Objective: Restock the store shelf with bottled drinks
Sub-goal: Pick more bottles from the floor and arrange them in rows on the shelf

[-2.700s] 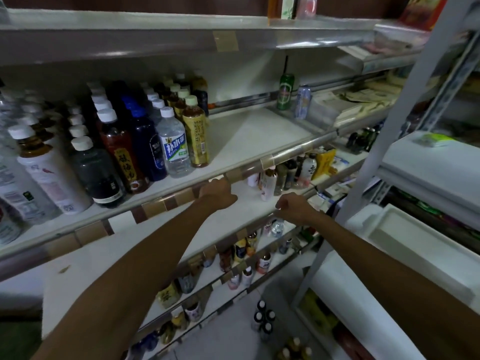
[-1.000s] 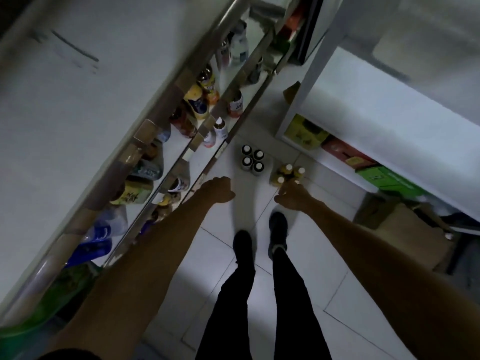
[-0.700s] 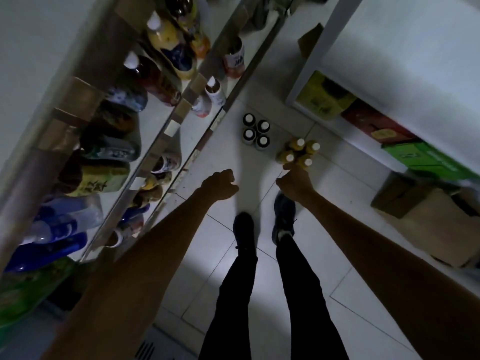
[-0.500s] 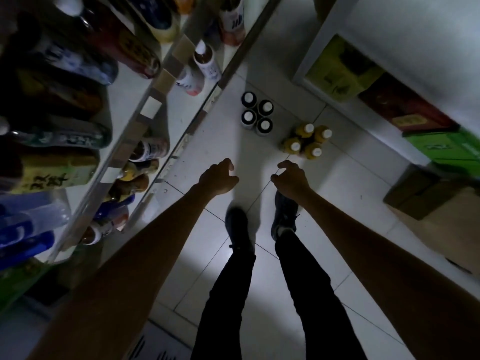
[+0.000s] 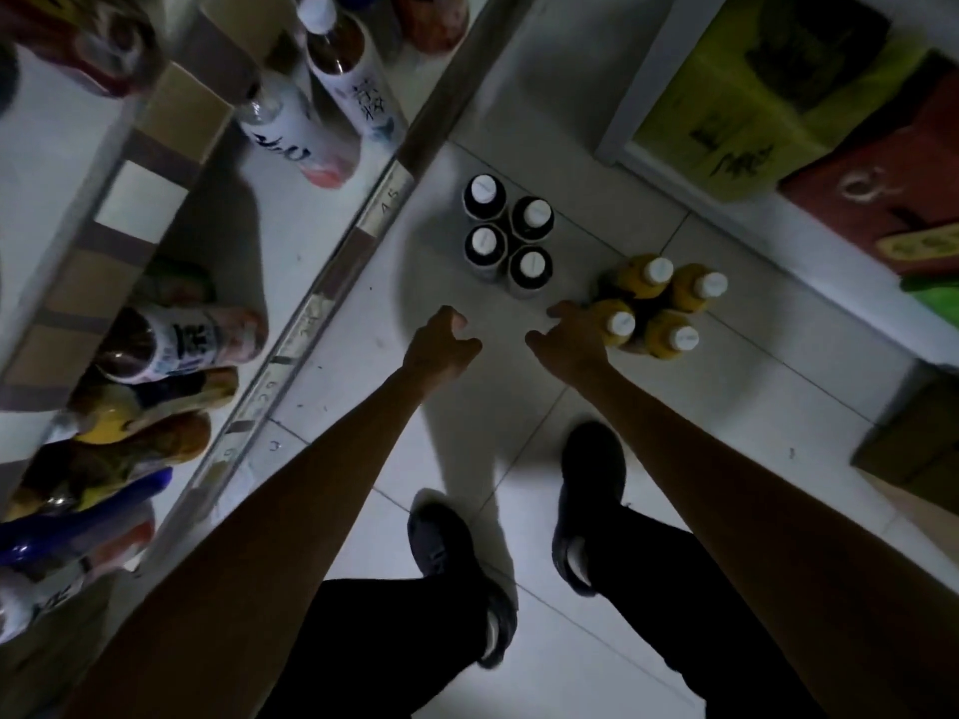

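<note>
**Yellow bottles [image 5: 656, 308] within reach**

Head view: we have dropped from shelf height to the tiled floor [image 5: 519, 422]. Dark bottles [image 5: 506, 236] stand by the shelf edge [image 5: 322, 298], with the yellow ones further right. Left hand [image 5: 441, 345] and right hand [image 5: 571, 339] are loose-fingered and empty, the right just beside the yellow cluster. Pickup next, we judge.

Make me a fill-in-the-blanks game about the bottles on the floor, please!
1. There are ____ dark bottles standing on the floor.
2. The other bottles, by the right hand, are coloured ____.
3. The caps of the floor bottles are all ____.
4. The left hand holds ____.

Missing words: four; yellow; white; nothing.
</note>
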Tool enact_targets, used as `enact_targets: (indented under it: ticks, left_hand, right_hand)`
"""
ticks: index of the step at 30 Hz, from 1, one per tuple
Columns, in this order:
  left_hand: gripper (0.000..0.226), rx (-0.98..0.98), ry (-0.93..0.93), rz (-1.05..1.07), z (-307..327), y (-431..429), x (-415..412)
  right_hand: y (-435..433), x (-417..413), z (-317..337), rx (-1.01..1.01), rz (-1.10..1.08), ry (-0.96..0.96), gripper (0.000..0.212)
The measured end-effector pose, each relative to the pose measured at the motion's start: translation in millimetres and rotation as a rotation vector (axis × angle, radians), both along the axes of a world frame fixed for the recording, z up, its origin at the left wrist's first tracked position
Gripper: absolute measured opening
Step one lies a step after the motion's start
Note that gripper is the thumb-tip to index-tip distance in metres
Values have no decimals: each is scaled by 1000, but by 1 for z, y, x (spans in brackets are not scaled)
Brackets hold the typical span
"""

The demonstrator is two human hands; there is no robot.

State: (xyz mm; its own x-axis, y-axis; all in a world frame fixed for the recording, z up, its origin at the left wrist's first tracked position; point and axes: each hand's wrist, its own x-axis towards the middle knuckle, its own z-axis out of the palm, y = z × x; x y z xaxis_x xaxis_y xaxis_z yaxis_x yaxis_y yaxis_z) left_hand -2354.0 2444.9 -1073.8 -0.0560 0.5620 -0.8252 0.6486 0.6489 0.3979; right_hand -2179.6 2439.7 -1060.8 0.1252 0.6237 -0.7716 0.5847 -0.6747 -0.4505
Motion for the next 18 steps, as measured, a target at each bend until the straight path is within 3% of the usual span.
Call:
enact_targets:
  ticks: [4,6,9,13,18]
  left_hand:
    - [62,116,-20,173,-45,31,0]
    - [74,224,-34,167,-58,45,5]
    - [85,353,-91,106,-76,62,14]
    - [88,473,-64,81,-112,73,17]
    - [76,451,-45,42,-87,78,21]
  right_hand:
    - [33,6,-43,101,40,9,62]
    - [50,15,-57,114,51,24,75]
    - [67,25,-71,127,217,-11,78]
    - [81,28,-83,155,439,-28,77]
    - [98,26,-78,176,606,-27,78]
